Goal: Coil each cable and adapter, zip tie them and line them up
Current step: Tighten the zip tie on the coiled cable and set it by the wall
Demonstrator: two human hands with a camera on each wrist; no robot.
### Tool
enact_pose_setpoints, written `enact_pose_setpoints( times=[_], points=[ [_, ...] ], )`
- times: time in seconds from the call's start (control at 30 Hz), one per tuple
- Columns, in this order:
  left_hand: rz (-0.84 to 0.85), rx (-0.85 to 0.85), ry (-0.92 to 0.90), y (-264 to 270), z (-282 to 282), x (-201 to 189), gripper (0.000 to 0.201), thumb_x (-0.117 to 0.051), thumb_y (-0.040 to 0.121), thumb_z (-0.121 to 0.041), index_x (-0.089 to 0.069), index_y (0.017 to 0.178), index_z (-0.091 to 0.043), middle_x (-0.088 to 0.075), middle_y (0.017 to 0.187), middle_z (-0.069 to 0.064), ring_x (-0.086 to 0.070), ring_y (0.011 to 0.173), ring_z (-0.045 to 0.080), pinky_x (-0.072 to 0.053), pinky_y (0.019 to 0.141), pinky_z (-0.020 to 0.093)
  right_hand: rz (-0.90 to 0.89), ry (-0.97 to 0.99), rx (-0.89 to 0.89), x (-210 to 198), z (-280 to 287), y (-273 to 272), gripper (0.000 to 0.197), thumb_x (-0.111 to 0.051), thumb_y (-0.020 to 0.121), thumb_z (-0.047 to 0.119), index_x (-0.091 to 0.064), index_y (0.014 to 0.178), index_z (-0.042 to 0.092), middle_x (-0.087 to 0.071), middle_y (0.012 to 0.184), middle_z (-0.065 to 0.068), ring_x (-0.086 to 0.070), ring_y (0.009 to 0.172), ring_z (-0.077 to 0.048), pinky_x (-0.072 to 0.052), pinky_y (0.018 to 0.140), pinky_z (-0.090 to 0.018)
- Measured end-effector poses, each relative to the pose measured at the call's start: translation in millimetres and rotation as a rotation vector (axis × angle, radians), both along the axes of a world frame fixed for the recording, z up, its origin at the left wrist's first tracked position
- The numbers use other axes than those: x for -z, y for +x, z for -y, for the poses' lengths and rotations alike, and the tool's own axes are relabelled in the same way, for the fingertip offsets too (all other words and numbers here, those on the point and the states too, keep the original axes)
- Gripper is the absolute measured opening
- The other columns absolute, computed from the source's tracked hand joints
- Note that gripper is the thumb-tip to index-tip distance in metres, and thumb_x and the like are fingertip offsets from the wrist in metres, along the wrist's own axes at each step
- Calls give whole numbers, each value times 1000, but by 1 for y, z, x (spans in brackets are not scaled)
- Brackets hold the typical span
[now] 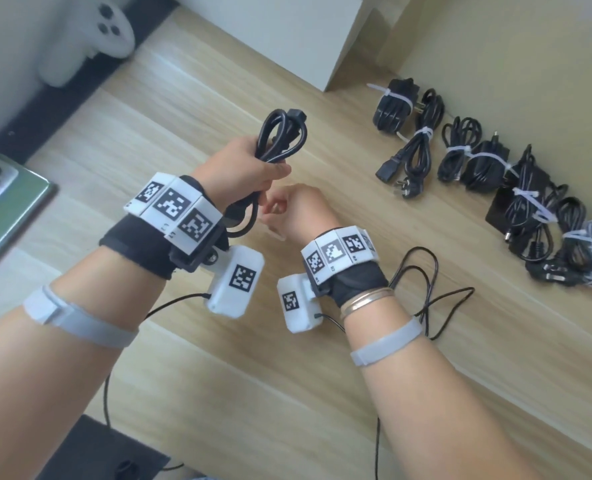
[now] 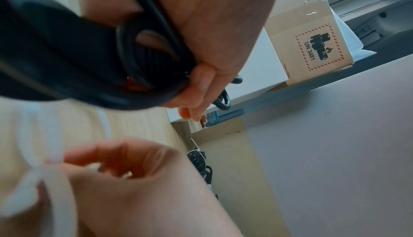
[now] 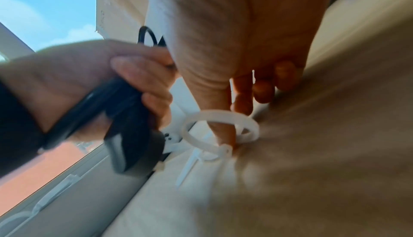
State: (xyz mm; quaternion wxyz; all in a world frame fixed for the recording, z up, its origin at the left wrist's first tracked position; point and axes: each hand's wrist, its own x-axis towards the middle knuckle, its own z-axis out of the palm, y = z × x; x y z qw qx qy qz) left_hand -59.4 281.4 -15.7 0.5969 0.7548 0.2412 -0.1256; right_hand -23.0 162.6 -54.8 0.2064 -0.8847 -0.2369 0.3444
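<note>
- The left hand point(image 1: 249, 168) is closed around a coiled black cable point(image 1: 280, 140) and holds it up above the wooden table point(image 1: 322, 393).
- The cable bundle is long and thin. In the head view its long line runs from about 7 o'clock, down by the left wrist, up to about 1 o'clock, where the top loops and a plug stick out past the fingers.
- The bottom loops hang out under the left hand, close to the black wrist strap.
- The right hand point(image 1: 298, 209) sits just beside the left hand, at about 4 o'clock from it and a bit lower.
- The right hand pinches a white zip tie point(image 3: 220, 131) between the thumb and a finger. The other fingers are curled in. In the right wrist view the tie is already bent into an open ring with its tail poking down.
- From the ring, the cable lies at about 9 o'clock in the right wrist view, very near but not inside the ring.
- I think the next job is to get the ring around the bundle. The bottom loops are the end nearest the right hand, so that end looks like the easy way in.
- The ring should go across the bundle's long line, near the middle where the left hand squeezes it.
- The finished bundles point(image 1: 488, 178) lie in a row on the table, from about 1 o'clock to 4 o'clock of the hands, well apart from them. Each has a white tie on it.
- This cable still has no tie, so it is not ready to join the row.
</note>
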Motion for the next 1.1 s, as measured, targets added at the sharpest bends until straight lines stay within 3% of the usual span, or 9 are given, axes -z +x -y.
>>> enact_pose_setpoints(
  times=[0.13,0.33,0.53,0.6,0.67,0.83,0.93,1.0,1.1],
  points=[
    [4,43,-17,11,15,-2,17,-57,89,-13,-49,75,-17,-42,46,-4,-46,33,5,-36,39,12,94,-92,106,-3,47,18,4,-67,80,23,-70,82,26,-50,65,15,-53,75,-11,-39,68,-22],
    [12,128,-67,28,49,-1,16,-56,90,-11,-48,76,-17,-41,40,-9,-47,34,5,-38,41,12,141,-107,286,-12,112,30,13,-67,81,21,-66,72,30,-53,65,15,-54,75,-11,-40,68,-21],
    [-36,209,-139,39,84,3,20,-55,90,-15,-46,73,-17,-51,42,-8,-49,37,6,-40,42,14,116,51,432,-31,142,28,5,-60,87,19,-64,85,19,-60,73,11,-54,66,-3,-35,53,1],
    [-28,235,-118,42,94,1,20,-55,91,-17,-46,73,-17,-55,52,-6,-50,36,4,-37,39,12,47,107,520,-32,151,28,7,-55,88,16,-59,85,20,-66,71,8,-57,59,-3,-46,58,-12],
    [-25,252,-82,46,103,-1,19,-55,91,-18,-48,74,-17,-54,58,-3,-49,34,2,-35,36,10,-4,121,587,-30,160,29,18,-51,87,8,-53,81,26,-68,65,4,-50,46,-4,-43,52,-23],
    [-49,292,-40,51,121,3,7,-57,91,-24,-52,88,-19,-58,65,3,-52,37,-1,-35,36,9,-185,324,668,-31,177,27,25,-48,92,2,-53,74,19,-60,62,-4,-38,45,-11,-31,41,-18],
    [-37,325,-21,52,133,6,15,-60,89,-26,-55,97,-14,-57,61,1,-53,41,5,-35,37,11,-232,414,659,-28,177,23,26,-47,92,1,-56,74,16,-58,62,-6,-38,42,-9,-29,38,-15],
    [-18,332,15,53,140,8,11,-60,88,-22,-56,92,-12,-55,57,1,-52,44,8,-36,37,12,-243,433,636,-25,176,21,24,-47,93,2,-57,77,16,-58,62,-5,-40,40,-6,-30,38,-16],
    [4,310,44,54,145,10,12,-57,87,-10,-51,77,-15,-54,56,3,-49,34,1,-35,36,9,-249,482,587,-23,177,19,29,-44,93,-2,-58,76,17,-61,69,-2,-45,46,-5,-36,43,-18]
  ],
)
